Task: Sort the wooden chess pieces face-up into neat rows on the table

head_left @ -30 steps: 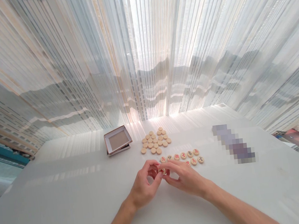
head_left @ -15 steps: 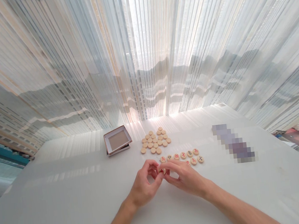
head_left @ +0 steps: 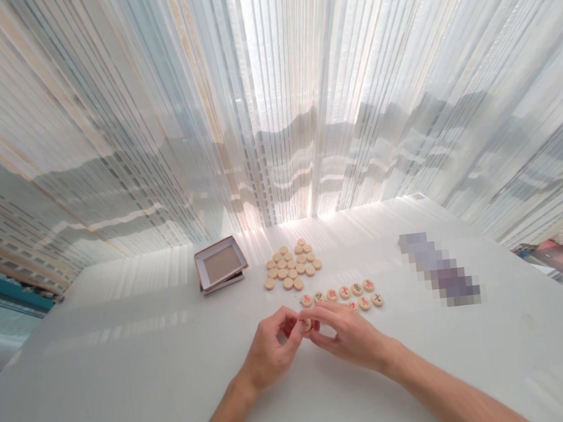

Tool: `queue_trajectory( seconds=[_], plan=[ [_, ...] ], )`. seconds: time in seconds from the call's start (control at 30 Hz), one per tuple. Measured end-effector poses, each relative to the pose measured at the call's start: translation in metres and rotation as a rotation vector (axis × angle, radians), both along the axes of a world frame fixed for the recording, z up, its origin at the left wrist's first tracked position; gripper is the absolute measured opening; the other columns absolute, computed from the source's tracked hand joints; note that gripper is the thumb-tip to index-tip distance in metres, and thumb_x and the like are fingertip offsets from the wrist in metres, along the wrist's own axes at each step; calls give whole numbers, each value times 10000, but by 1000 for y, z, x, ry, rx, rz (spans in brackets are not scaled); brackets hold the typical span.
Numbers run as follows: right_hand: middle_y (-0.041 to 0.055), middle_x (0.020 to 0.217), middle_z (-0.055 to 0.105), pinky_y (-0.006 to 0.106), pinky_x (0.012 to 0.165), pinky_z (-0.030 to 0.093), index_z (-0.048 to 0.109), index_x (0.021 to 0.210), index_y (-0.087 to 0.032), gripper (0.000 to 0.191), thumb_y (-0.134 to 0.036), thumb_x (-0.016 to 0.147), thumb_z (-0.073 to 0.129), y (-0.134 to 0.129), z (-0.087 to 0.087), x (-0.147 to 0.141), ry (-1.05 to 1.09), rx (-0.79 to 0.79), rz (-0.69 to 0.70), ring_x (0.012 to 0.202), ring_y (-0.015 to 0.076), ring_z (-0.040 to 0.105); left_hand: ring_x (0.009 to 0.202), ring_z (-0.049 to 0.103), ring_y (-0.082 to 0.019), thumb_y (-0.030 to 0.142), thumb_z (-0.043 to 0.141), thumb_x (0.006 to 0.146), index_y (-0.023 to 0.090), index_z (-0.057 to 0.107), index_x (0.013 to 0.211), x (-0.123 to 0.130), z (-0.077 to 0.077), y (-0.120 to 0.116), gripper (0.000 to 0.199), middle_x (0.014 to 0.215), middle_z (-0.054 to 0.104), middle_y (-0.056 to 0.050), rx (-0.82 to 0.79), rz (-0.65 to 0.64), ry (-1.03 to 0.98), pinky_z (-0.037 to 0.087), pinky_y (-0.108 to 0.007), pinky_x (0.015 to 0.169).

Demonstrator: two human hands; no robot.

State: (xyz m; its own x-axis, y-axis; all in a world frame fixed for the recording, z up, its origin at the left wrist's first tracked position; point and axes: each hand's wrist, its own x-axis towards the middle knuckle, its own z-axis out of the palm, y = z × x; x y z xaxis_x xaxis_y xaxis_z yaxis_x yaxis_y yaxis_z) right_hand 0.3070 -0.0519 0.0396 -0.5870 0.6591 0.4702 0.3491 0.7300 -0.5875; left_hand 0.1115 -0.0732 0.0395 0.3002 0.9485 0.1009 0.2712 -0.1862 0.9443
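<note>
A small round wooden piece is pinched between the fingertips of both my hands, just above the white table. My left hand grips it from the left, and my right hand curls round it from the right. Right behind my right hand lie rows of round pieces with red or black characters facing up. My right hand partly covers the nearer row. Farther back, a loose group of plain-topped round pieces lies flat, with no characters showing.
An open shallow box rests tilted on another box part at the back left. A blurred, pixelated long object lies on the white table at the right. Striped sheer curtains hang behind the table's far edge.
The held piece has turned between my fingers, so its red character no longer shows as clearly. My left fingers have closed slightly; both hands stay in nearly the same place.
</note>
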Motion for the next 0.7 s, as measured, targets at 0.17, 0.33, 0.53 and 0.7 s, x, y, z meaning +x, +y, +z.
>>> queue_trajectory(
  seconds=[0.17, 0.33, 0.53, 0.7],
  plan=[
    [26, 857, 684, 255, 700, 508, 584, 1159, -237, 229, -196, 934, 570, 0, 0, 0, 3, -27, 2, 775, 152, 643, 672, 576, -143, 399, 522, 950, 170, 636, 877, -1, -1, 1, 266, 772, 676, -25, 9, -3, -8, 481, -249, 663],
    [16, 857, 672, 259, 708, 507, 578, 1177, -245, 290, -159, 900, 574, -1, 0, 0, -17, -37, 6, 774, 150, 634, 676, 582, -146, 386, 527, 942, 172, 640, 870, -2, -2, 1, 253, 768, 676, -22, 9, 4, -3, 482, -250, 668],
    [27, 845, 667, 265, 706, 520, 586, 1167, -238, 261, -181, 913, 563, 0, -3, 0, -20, -9, -7, 772, 156, 644, 651, 561, -142, 399, 514, 944, 174, 640, 860, -2, -1, 0, 271, 749, 656, -17, 11, 3, 19, 471, -247, 645],
    [31, 870, 676, 277, 716, 525, 581, 1184, -240, 291, -159, 905, 563, 0, -3, 1, -13, -31, 9, 778, 160, 641, 668, 564, -141, 343, 521, 943, 177, 633, 878, -3, -1, 0, 210, 763, 655, -12, 17, -14, 3, 471, -240, 657]
  ],
)
